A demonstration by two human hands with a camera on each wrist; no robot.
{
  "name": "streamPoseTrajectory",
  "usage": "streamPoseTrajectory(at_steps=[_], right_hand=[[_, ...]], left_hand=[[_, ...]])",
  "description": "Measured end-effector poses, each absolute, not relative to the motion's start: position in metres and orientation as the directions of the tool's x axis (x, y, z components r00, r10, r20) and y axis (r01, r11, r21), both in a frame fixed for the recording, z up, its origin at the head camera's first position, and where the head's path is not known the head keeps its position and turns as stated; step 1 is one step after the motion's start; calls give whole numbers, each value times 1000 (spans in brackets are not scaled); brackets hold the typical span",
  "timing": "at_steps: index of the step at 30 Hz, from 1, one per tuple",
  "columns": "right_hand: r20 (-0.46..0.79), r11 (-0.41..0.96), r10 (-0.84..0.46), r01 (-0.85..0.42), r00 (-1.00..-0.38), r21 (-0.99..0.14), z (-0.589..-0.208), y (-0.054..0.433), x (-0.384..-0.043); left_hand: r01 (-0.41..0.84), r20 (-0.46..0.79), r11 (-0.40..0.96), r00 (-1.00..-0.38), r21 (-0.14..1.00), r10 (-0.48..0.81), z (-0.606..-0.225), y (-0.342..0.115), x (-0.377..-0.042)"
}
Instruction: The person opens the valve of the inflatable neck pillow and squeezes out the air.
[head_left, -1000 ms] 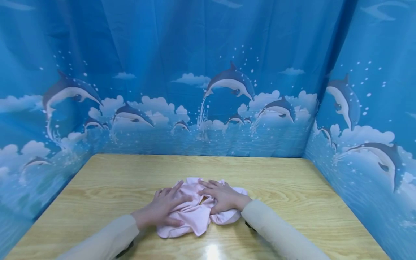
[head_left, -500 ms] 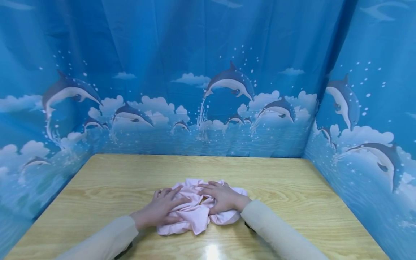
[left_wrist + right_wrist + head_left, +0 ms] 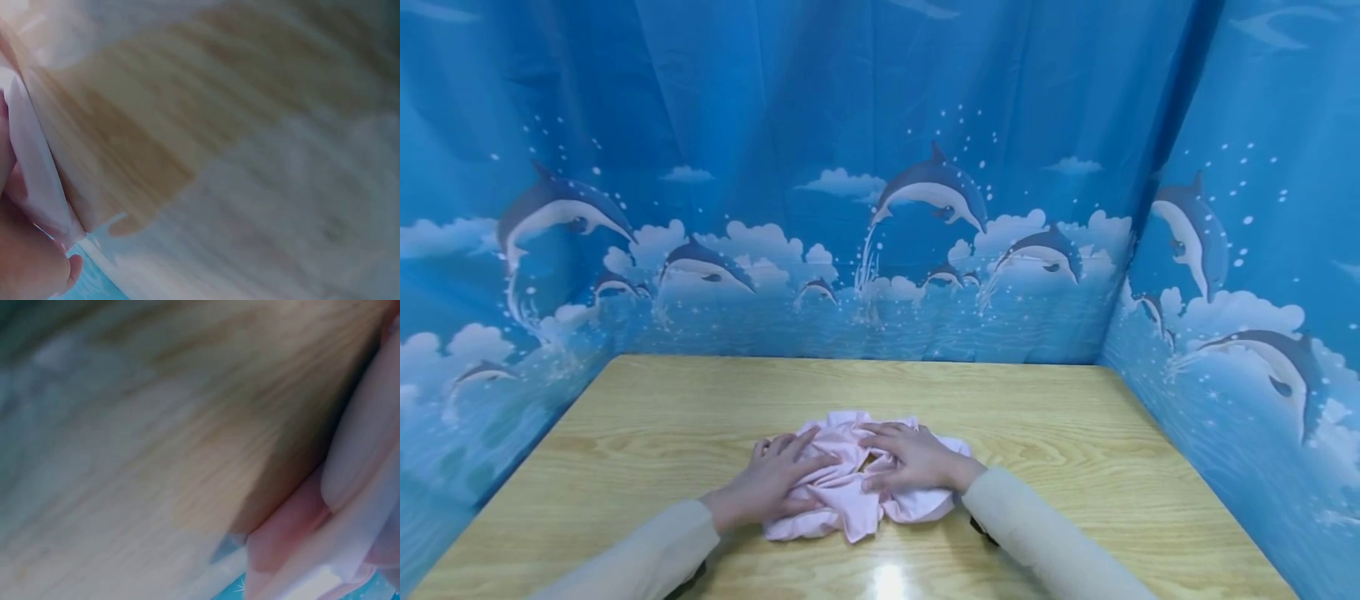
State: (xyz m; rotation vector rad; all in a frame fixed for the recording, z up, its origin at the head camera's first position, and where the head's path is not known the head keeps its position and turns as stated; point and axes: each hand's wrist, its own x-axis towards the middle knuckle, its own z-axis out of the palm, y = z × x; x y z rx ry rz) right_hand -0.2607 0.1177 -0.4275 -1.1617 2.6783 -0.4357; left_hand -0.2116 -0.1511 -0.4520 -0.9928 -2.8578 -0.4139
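Left hand [image 3: 30, 259] against pale cloth [image 3: 39, 165], glossy wooden tabletop [image 3: 187, 94] beside.

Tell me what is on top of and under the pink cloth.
The left hand and right hand rest on the pink cloth, with the wooden table beneath. A brownish patch shows between folds, unclear what; anything else underneath is covered.

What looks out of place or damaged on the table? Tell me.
I see no spill or tear. The pink cloth is bunched unevenly, and a small golden-brown patch near its middle stands out against the pink; I can't tell whether it is the table or something else.
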Motion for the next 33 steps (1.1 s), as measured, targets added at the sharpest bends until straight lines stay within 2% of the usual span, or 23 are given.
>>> streamPoseTrajectory(at_steps=[5, 11, 20, 25, 29, 33], right_hand=[[-65, 689, -707, -665, -704, -290, -427, 114, -257], [-57, 691, -708, -675, -704, -259, -425, 111, -255], [-51, 672, -725, -689, -687, -270, -423, 111, -254], [-56, 675, -721, -683, -690, -278, -426, 112, -255], [-59, 678, -718, -677, -694, -287, -426, 112, -256], [-63, 675, -718, -672, -693, -305, -426, 112, -256]], left_hand=[[593, 151, 769, -805, 238, 574, -452, -148, -211], [598, 154, 749, -800, 286, 580, -453, -149, -211], [570, 120, 722, -810, 392, 574, -452, -158, -203], [557, 63, 706, -802, 438, 594, -445, -161, -193], [563, 38, 718, -796, 409, 604, -443, -162, -188], [590, 80, 726, -792, 353, 605, -445, -161, -186]])
